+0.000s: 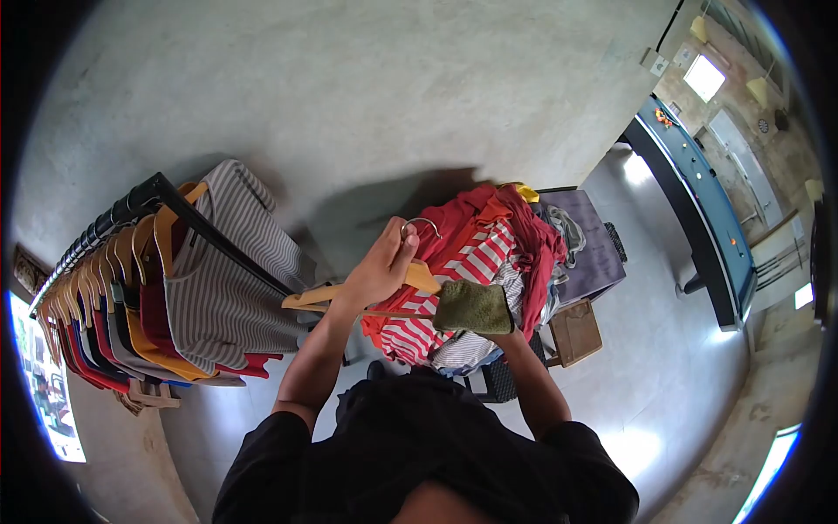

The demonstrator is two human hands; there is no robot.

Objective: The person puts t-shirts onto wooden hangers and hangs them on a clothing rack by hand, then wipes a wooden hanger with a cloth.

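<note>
My left hand (pixel 381 269) grips a wooden clothes hanger (pixel 423 278) near the base of its metal hook, and the hook curves up above my fingers. The hanger's arms spread to both sides of that hand. On the right, a green cloth (pixel 472 306) covers the hanger's end. My right hand (pixel 504 335) is at the cloth's lower edge; most of its fingers are hidden behind the cloth, which it holds against the hanger. Below and beyond both hands lies a heap of clothes (pixel 467 258), mostly red, with red-and-white stripes on top.
To the left stands a black clothes rack (pixel 161 194) full of garments on wooden hangers, a striped grey shirt (pixel 231 288) nearest. Right of the heap are a dark table (pixel 580 229) and a brown box (pixel 575 333). A pool table (pixel 698 188) stands farther right; a grey wall (pixel 375 96) rises ahead.
</note>
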